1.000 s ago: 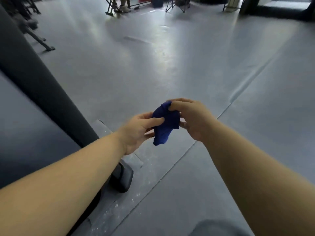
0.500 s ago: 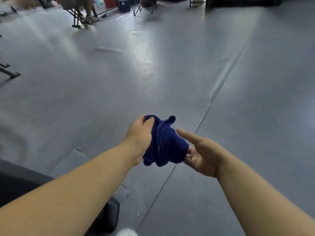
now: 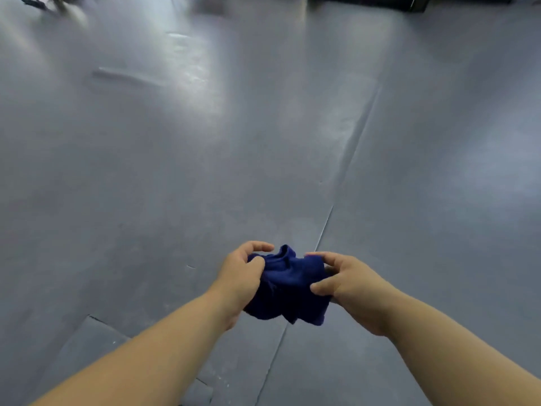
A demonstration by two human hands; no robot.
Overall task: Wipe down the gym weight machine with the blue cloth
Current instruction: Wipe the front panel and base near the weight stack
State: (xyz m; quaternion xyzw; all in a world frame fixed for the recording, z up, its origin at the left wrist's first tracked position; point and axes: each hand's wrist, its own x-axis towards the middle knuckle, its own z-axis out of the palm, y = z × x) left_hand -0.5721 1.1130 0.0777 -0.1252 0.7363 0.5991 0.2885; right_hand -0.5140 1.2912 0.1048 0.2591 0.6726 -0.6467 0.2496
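Note:
A crumpled dark blue cloth hangs bunched between both hands, held in the air over the grey floor. My left hand grips its left side with thumb and fingers curled round the fabric. My right hand holds its right side, thumb on the near face and fingers behind. No part of the weight machine shows in this frame.
Grey rubber floor mats fill the view, with a seam running from the hands toward the back right. A flat grey plate lies on the floor at lower left. Dark equipment lines the far edge.
The view swung right, so the black machine upright and its foot left the frame. My right hand, open half a second ago, now grips the cloth again; the cloth is spread wider between both hands.

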